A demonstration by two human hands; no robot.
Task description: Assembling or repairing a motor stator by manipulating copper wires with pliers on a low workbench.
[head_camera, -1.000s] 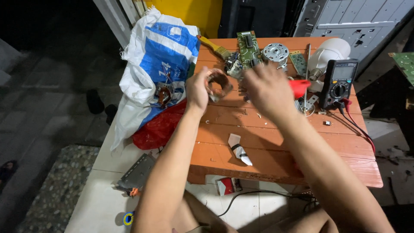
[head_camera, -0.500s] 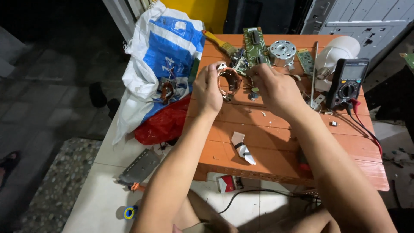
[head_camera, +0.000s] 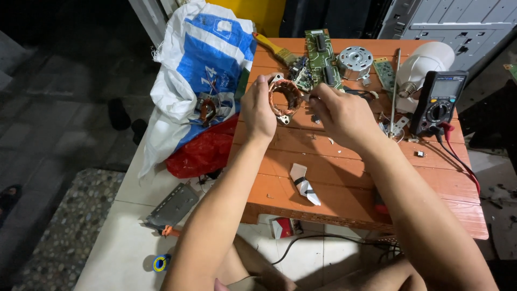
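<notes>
Orange wooden table (head_camera: 344,178), cluttered; pale tiled floor (head_camera: 116,245) below.

Bare orange table (head_camera: 344,161) lies open below the hands; circuit board (head_camera: 322,56), multimeter (head_camera: 439,102) and white sack (head_camera: 199,64) crowd the far edge.

Cluttered orange table (head_camera: 334,178), multimeter (head_camera: 439,102)

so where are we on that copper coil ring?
Done: ring is off the table, lifted. In hand: left hand grips its rim, right hand pinches at its right edge. Left: multimeter lies unused at the right, circuit board and metal disc untouched behind.
</notes>
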